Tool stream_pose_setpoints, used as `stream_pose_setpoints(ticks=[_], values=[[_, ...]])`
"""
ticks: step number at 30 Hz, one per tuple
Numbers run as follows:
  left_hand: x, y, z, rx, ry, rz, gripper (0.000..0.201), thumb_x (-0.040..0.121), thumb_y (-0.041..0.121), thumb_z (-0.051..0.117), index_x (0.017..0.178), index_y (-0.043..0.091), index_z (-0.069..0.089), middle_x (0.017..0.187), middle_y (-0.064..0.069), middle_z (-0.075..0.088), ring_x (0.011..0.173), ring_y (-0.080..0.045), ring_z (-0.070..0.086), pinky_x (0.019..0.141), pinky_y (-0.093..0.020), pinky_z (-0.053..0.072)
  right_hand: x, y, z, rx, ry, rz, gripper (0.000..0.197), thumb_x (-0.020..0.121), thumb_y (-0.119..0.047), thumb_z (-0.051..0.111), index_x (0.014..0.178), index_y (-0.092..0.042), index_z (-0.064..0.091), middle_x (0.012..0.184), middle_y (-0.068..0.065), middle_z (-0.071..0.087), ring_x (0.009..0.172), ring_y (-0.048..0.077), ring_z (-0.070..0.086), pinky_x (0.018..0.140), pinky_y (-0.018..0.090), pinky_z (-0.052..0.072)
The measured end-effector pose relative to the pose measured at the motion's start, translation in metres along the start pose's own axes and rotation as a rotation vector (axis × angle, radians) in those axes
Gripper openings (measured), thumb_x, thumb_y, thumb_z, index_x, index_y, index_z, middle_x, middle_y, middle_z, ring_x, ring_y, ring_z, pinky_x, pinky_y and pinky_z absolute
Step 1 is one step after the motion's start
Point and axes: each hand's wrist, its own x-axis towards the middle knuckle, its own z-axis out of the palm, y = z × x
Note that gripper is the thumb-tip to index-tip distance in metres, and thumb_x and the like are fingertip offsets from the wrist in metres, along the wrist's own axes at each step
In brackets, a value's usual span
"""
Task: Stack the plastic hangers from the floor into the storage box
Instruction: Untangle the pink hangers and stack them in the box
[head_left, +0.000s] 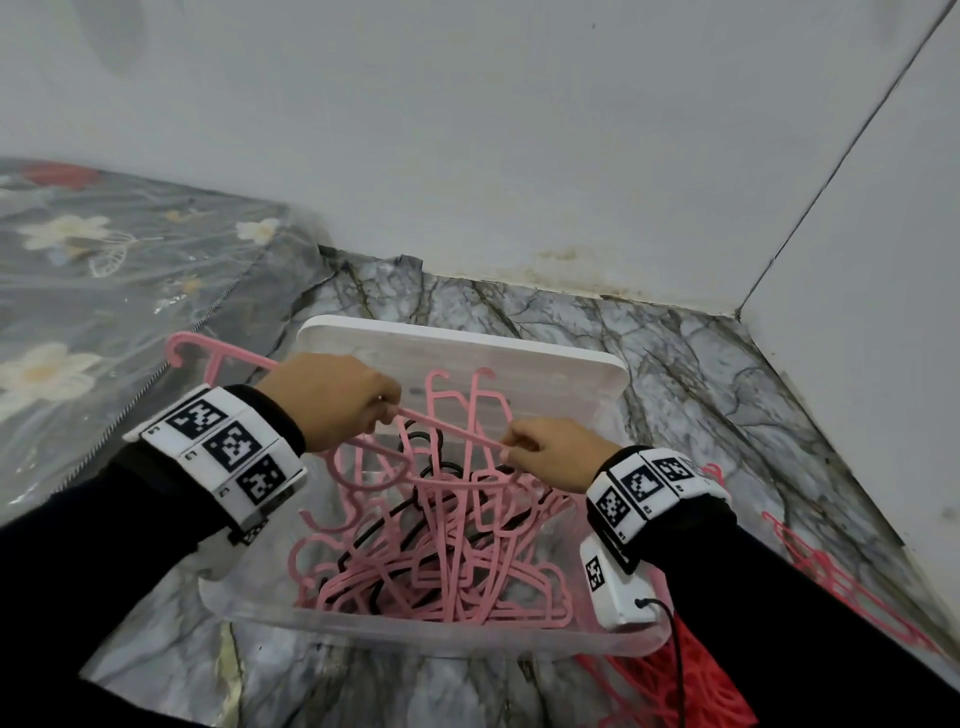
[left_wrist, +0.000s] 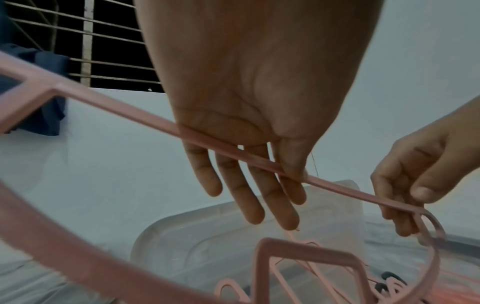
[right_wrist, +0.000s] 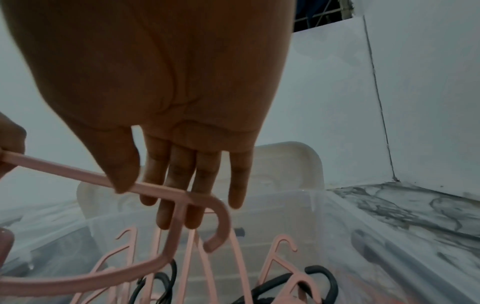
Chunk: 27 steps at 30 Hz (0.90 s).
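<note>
I am holding a pink hanger over the clear storage box, which is sitting on the marble-patterned floor. My left hand is pinching the hanger's straight bar between thumb and fingers, the fingers hanging fairly straight behind the bar. My right hand is pinching the same bar near its curved end, thumb pressing on top. The hanger's hook is sticking out to my left, past the box's rim. Inside the box a tangle of pink hangers and a few black hangers is lying. The white lid is leaning behind the box. Red hangers are lying on the floor just beside the box, to my right.
</note>
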Motion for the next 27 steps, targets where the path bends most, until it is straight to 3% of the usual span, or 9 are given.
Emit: stream_pose_setpoints(ticks=[4, 7, 10, 12, 15, 19, 22, 24, 27], values=[[0.000, -0.009, 0.000, -0.173, -0.009, -0.078, 0.022, 0.099, 0.032, 0.038, 0.087, 0.032, 0.057, 0.077, 0.018, 0.067, 0.079, -0.004, 0.059, 0.064, -0.025, 0.044, 0.001, 0.008, -0.010, -0.077, 0.171, 0.096, 0.024, 0.093, -0.015, 0.053, 0.117, -0.012, 0.052, 0.112, 0.009, 0.062, 0.090, 0.019, 0.059, 0.083, 0.033, 0.051], [0.003, -0.016, 0.000, -0.428, 0.069, -0.134, 0.023, 0.100, 0.025, 0.040, 0.081, 0.026, 0.054, 0.074, 0.011, 0.069, 0.074, -0.009, 0.063, 0.073, -0.032, 0.050, 0.000, 0.020, -0.020, 0.034, 0.423, 0.288, 0.049, 0.089, -0.023, 0.061, 0.129, -0.009, 0.037, 0.121, 0.010, 0.056, 0.103, 0.027, 0.059, 0.082, 0.030, 0.047], [0.007, -0.017, -0.002, -0.685, 0.231, -0.191, 0.026, 0.101, 0.022, 0.041, 0.078, 0.018, 0.053, 0.073, 0.001, 0.069, 0.067, -0.014, 0.066, 0.065, -0.027, 0.048, -0.002, 0.025, -0.024, 0.253, 0.445, 0.428, 0.063, 0.086, -0.033, 0.066, 0.132, -0.006, 0.033, 0.119, 0.013, 0.058, 0.102, 0.025, 0.057, 0.079, 0.029, 0.043], [0.011, -0.014, -0.003, -0.834, 0.291, -0.238, 0.027, 0.102, 0.022, 0.039, 0.078, 0.017, 0.051, 0.073, -0.002, 0.068, 0.065, -0.016, 0.066, 0.057, -0.021, 0.042, 0.000, 0.019, -0.017, 0.356, 0.289, 0.370, 0.054, 0.087, -0.032, 0.065, 0.130, -0.008, 0.043, 0.117, 0.010, 0.058, 0.100, 0.023, 0.059, 0.083, 0.034, 0.050], [0.017, -0.006, -0.001, -1.002, 0.334, -0.287, 0.027, 0.102, 0.022, 0.038, 0.078, 0.018, 0.050, 0.070, -0.004, 0.063, 0.063, -0.021, 0.063, 0.055, -0.025, 0.041, 0.003, 0.002, -0.004, 0.442, 0.131, 0.197, 0.039, 0.089, -0.019, 0.063, 0.124, -0.008, 0.052, 0.111, 0.008, 0.060, 0.100, 0.024, 0.062, 0.084, 0.036, 0.053], [0.022, 0.000, 0.005, -0.962, 0.333, -0.258, 0.029, 0.102, 0.019, 0.039, 0.076, 0.016, 0.051, 0.062, -0.005, 0.048, 0.053, -0.020, 0.045, 0.051, -0.026, 0.040, 0.007, -0.012, -0.004, 0.451, 0.368, 0.080, 0.022, 0.090, -0.008, 0.056, 0.111, -0.012, 0.055, 0.094, 0.002, 0.063, 0.086, 0.021, 0.065, 0.078, 0.033, 0.054], [0.021, 0.000, 0.008, -0.824, 0.279, -0.226, 0.029, 0.101, 0.021, 0.041, 0.076, 0.017, 0.054, 0.063, -0.004, 0.050, 0.055, -0.018, 0.043, 0.059, -0.030, 0.038, 0.003, -0.014, -0.011, 0.184, 0.659, -0.052, 0.025, 0.085, -0.001, 0.057, 0.103, -0.017, 0.053, 0.105, -0.002, 0.058, 0.085, 0.012, 0.056, 0.077, 0.026, 0.049], [0.020, 0.002, 0.011, -0.770, 0.200, -0.228, 0.029, 0.102, 0.024, 0.040, 0.077, 0.019, 0.055, 0.066, -0.003, 0.051, 0.059, -0.018, 0.044, 0.060, -0.030, 0.036, 0.000, -0.015, -0.012, -0.075, 0.687, -0.161, 0.036, 0.081, 0.003, 0.059, 0.110, -0.018, 0.054, 0.116, -0.002, 0.050, 0.094, 0.012, 0.052, 0.071, 0.022, 0.045], [0.022, 0.005, 0.015, -0.807, 0.105, -0.212, 0.030, 0.101, 0.025, 0.041, 0.076, 0.020, 0.056, 0.067, -0.004, 0.049, 0.064, -0.020, 0.044, 0.064, -0.029, 0.037, 0.001, -0.017, -0.009, -0.369, 0.539, -0.232, 0.048, 0.080, 0.006, 0.059, 0.119, -0.020, 0.054, 0.124, -0.002, 0.048, 0.109, 0.016, 0.048, 0.071, 0.022, 0.042]])
